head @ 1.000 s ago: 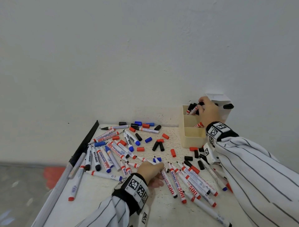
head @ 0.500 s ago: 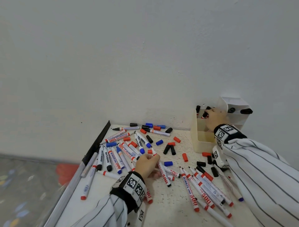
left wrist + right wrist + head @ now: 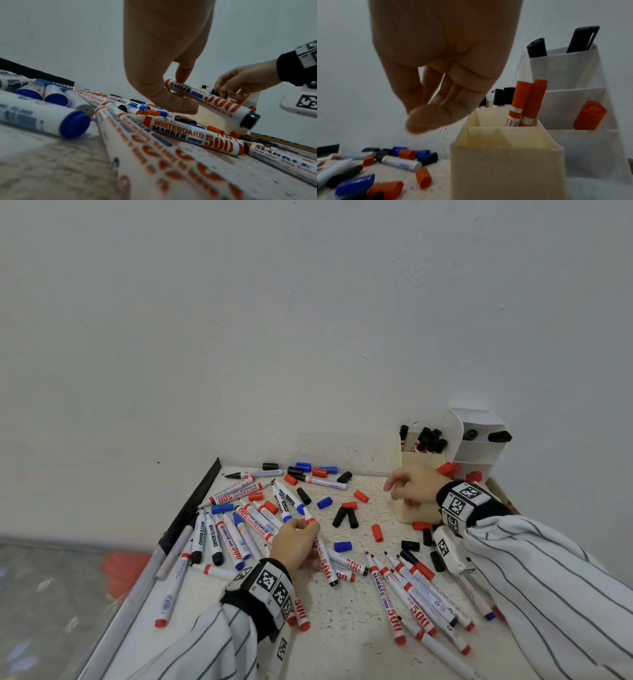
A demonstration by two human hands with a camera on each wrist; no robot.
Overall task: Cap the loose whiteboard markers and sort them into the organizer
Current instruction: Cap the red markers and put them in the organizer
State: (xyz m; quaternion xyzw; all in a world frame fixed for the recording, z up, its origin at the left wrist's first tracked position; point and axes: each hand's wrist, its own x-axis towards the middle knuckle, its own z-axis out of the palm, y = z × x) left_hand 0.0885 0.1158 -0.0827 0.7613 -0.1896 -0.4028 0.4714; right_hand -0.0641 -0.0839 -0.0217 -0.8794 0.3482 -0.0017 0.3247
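While left hand (image 3: 164,75) pinches marker (image 3: 211,100), right wrist view alone shows right hand (image 3: 443,75) slack, empty.

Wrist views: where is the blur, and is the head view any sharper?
Left wrist: white-barrelled markers nearest the lens smear out of focus. Right wrist: bare right hand is soft, cream plastic organizer soft. Head: sharper, wide-angle bending.

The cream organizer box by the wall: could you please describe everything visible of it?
The cream organizer box stands upright, open-topped, matte, split into compartments. The front one looks empty, the next holds two red-capped markers, the rear black-capped markers. A white tiered holder stands beside it; the right hand hovers near.
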